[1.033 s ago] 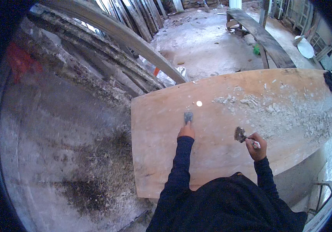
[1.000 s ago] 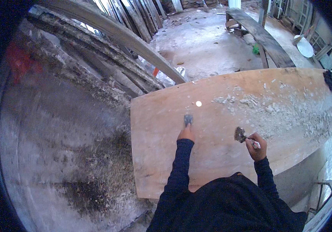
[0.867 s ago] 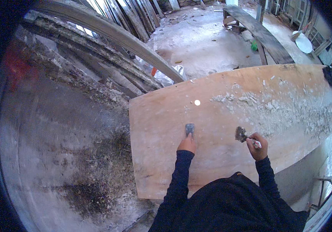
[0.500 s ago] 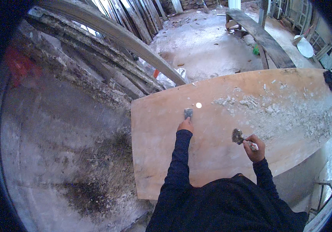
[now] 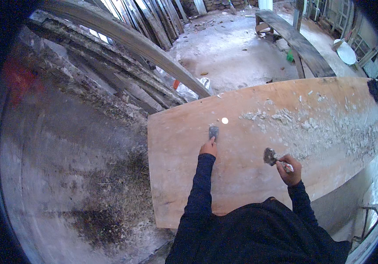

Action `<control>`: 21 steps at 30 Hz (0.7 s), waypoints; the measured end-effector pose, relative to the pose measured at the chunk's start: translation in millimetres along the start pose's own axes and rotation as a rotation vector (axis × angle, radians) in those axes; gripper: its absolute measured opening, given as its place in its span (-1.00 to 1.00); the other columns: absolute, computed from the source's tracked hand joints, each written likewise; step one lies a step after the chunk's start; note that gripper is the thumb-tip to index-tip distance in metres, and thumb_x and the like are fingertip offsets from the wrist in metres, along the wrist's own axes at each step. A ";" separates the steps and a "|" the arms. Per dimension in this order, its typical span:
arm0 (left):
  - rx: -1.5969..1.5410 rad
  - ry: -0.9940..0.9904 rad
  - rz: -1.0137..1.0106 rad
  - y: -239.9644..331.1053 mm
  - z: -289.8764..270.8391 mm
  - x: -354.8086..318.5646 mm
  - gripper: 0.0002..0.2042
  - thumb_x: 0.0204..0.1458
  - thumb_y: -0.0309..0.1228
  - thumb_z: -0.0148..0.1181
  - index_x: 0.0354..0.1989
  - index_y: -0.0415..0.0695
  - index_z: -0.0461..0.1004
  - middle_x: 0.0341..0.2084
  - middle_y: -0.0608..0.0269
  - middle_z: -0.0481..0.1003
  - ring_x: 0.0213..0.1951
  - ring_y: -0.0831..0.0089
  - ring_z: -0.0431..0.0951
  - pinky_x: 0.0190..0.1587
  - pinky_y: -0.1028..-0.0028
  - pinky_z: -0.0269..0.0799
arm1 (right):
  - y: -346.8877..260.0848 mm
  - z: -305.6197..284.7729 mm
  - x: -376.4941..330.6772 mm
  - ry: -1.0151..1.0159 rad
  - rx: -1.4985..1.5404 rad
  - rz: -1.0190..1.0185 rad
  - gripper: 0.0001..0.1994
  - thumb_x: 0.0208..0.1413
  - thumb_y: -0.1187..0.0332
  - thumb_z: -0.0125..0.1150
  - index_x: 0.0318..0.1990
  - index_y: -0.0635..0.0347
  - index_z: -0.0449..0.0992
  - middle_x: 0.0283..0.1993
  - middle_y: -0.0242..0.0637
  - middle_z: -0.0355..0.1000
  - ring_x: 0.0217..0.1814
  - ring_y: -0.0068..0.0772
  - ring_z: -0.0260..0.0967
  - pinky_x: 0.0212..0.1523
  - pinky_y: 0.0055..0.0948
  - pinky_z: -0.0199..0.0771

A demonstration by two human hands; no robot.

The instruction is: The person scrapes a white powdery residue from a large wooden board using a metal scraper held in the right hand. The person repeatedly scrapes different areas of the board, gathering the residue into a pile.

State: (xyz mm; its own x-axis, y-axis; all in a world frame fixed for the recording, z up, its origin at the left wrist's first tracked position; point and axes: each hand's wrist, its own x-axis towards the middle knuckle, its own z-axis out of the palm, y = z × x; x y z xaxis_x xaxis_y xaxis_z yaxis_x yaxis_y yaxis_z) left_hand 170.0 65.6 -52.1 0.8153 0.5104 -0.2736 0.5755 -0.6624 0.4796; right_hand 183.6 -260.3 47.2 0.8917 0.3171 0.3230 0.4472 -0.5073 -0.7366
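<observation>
Left fingers: closed around the handle of a small scraper, blade flat on the wooden board, arm stretched well forward.
Left hand: sits just behind the blade, near a small white spot on the wood.
Right fingers: curled shut on a second, filler-caked putty knife — blade raised off the surface, pointing left.
Right hand: held close to the body, apart from the left.
Board: a long pale panel, bare at the near-left end, with white flakes of scraped filler spread over its right half.
Step in hand: judged as working the left blade across the bare stretch — a scraping or smoothing stroke at full reach.
Next move calls for: steady flat pressure on the blade, probably drawn back toward the body, with the right knife ready to clean or load it.
Around: dusty floor, leaning timber, a dark bench beyond.
</observation>
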 end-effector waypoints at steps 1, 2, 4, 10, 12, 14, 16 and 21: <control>-0.004 0.005 -0.021 -2.3 -1.0 11.1 -0.64 -0.04 -0.23 -0.13 -0.02 0.11 0.33 -0.35 -0.11 0.43 -0.26 0.02 0.44 -0.17 0.18 0.34 | -4.6 1.2 1.9 -0.005 0.012 0.000 -0.87 -0.18 0.38 0.19 -0.53 0.17 0.36 -0.65 -0.20 0.35 -0.60 -0.25 0.36 -0.59 -0.42 0.30; -0.017 0.029 -0.018 -6.0 -1.3 17.8 -0.65 -0.03 -0.22 -0.13 -0.02 0.12 0.33 -0.34 -0.12 0.43 -0.26 0.02 0.44 -0.17 0.18 0.34 | -8.1 1.7 3.7 -0.011 0.026 -0.001 -0.87 -0.18 0.38 0.19 -0.53 0.17 0.36 -0.65 -0.21 0.35 -0.61 -0.24 0.36 -0.59 -0.43 0.30; -0.040 0.058 0.001 -0.9 -4.6 23.5 -0.65 -0.03 -0.20 -0.14 -0.03 0.13 0.33 -0.33 -0.12 0.42 -0.26 0.01 0.43 -0.17 0.18 0.33 | -4.9 3.6 3.8 -0.003 0.021 -0.031 -0.86 -0.18 0.37 0.20 -0.52 0.18 0.37 -0.66 -0.20 0.34 -0.61 -0.27 0.36 -0.60 -0.43 0.30; -0.069 -0.039 0.064 -4.1 -9.0 -58.7 -0.63 -0.02 -0.17 -0.14 -0.01 0.11 0.32 -0.31 -0.15 0.40 -0.25 -0.01 0.42 -0.18 0.20 0.33 | -2.7 21.5 7.0 -0.076 0.348 0.213 -0.87 -0.12 0.37 0.19 -0.51 0.19 0.37 -0.67 -0.31 0.35 -0.60 -0.50 0.36 -0.59 -0.55 0.32; -0.192 -0.011 0.043 -16.1 -20.5 -102.0 -0.60 -0.04 -0.20 -0.09 0.04 0.11 0.27 -0.30 -0.13 0.42 -0.24 0.02 0.44 -0.17 0.24 0.33 | -16.2 45.1 14.7 -0.134 0.510 0.286 -0.87 -0.10 0.38 0.18 -0.49 0.20 0.37 -0.65 -0.36 0.36 -0.59 -0.58 0.34 -0.59 -0.62 0.32; -0.311 0.112 -0.034 -31.3 -34.5 -145.0 -0.54 -0.07 -0.28 -0.02 0.09 0.05 0.21 -0.30 -0.08 0.44 -0.23 0.12 0.46 -0.18 0.31 0.34 | -31.8 85.1 23.1 -0.314 0.666 0.316 -0.86 -0.09 0.38 0.20 -0.46 0.22 0.37 -0.60 -0.38 0.36 -0.56 -0.63 0.33 -0.55 -0.63 0.36; -0.375 0.229 -0.133 -68.9 -32.7 -173.5 -0.49 -0.09 -0.35 0.03 0.12 -0.04 0.16 -0.33 -0.04 0.47 -0.26 0.22 0.49 -0.23 0.36 0.35 | -45.3 136.0 21.9 -0.508 0.643 0.180 -0.84 -0.08 0.37 0.21 -0.44 0.23 0.36 -0.56 -0.37 0.36 -0.54 -0.65 0.33 -0.53 -0.60 0.39; -0.475 0.308 -0.488 -106.7 -56.3 -217.8 -0.47 -0.10 -0.38 0.04 0.13 -0.10 0.13 -0.44 0.03 0.50 -0.44 0.35 0.51 -0.39 0.43 0.37 | -80.3 251.8 11.0 -0.504 0.501 -0.262 -0.85 -0.08 0.34 0.17 -0.44 0.21 0.36 -0.56 -0.36 0.37 -0.56 -0.58 0.34 -0.56 -0.56 0.36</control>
State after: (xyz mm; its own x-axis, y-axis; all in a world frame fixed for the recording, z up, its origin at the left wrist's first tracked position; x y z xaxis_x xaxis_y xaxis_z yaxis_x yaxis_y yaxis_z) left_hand -72.5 56.0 3.3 0.3797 0.8624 -0.3348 0.7210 -0.0491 0.6912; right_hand 140.0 -14.3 -39.7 0.5670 0.7662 0.3024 0.4476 0.0216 -0.8940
